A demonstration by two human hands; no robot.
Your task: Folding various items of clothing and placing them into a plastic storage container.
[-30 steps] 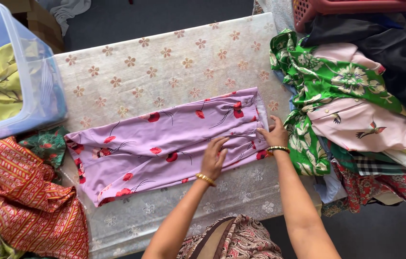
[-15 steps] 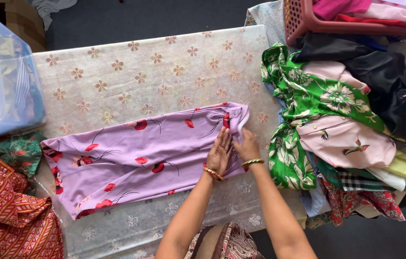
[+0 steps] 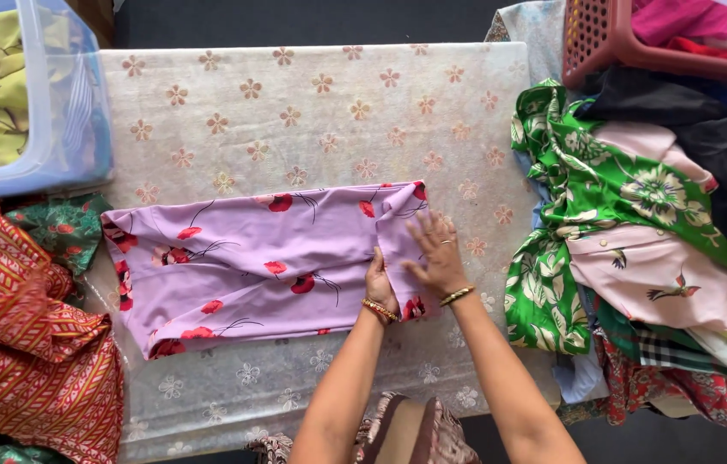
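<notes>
— What do you see under your hands?
— Your left hand [image 3: 380, 284] and right hand [image 3: 435, 255] press flat on the lilac cloth with red flowers [image 3: 252, 262], spread across the pale floral tablecloth [image 3: 312, 112].
— Beside it?
— A green floral garment [image 3: 591, 180].

Bare tabletop [image 3: 320, 112] lies open at twelve o'clock of the lilac cloth [image 3: 252, 266]. A blue plastic bin [image 3: 63, 129] blocks ten o'clock, a red striped fabric [image 3: 28, 361] eight o'clock, and the heaped clothes [image 3: 629, 223] three o'clock.
</notes>
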